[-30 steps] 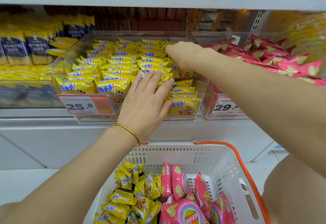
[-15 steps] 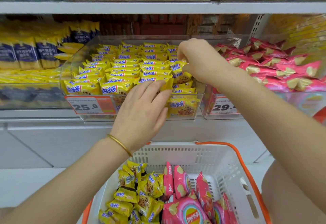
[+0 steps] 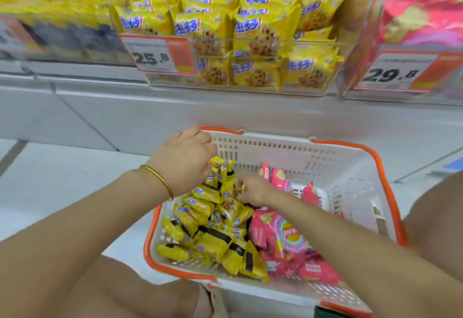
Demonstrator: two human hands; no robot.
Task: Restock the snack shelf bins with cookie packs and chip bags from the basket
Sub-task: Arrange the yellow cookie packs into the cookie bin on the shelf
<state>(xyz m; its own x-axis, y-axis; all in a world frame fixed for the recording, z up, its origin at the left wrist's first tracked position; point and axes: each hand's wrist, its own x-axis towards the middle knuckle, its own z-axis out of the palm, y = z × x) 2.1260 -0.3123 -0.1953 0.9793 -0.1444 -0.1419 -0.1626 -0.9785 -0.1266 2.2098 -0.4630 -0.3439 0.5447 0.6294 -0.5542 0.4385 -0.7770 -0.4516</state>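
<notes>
A white basket with an orange rim (image 3: 350,167) stands below the shelf. Its left half holds several yellow cookie packs (image 3: 210,232); pink chip bags (image 3: 283,240) fill the right. My left hand (image 3: 183,159) is over the basket's far left corner, fingers curled round the top of a yellow cookie pack (image 3: 220,169). My right hand (image 3: 253,189) is down among the packs, pinching another yellow pack (image 3: 234,192). On the shelf above sits a clear bin (image 3: 238,39) filled with yellow cookie packs, and a bin of pink chip bags (image 3: 421,16) to its right.
Price tags reading 25.8 (image 3: 157,54) and 29.8 (image 3: 395,72) hang on the bin fronts. Another stack of yellow and blue packs (image 3: 55,4) lies at the left of the shelf. A grey shelf base (image 3: 125,112) runs behind the basket, pale floor at left.
Both hands have left the shelf bin and dropped into the basket, where each now holds a yellow cookie pack. The view has tilted down towards the basket.
</notes>
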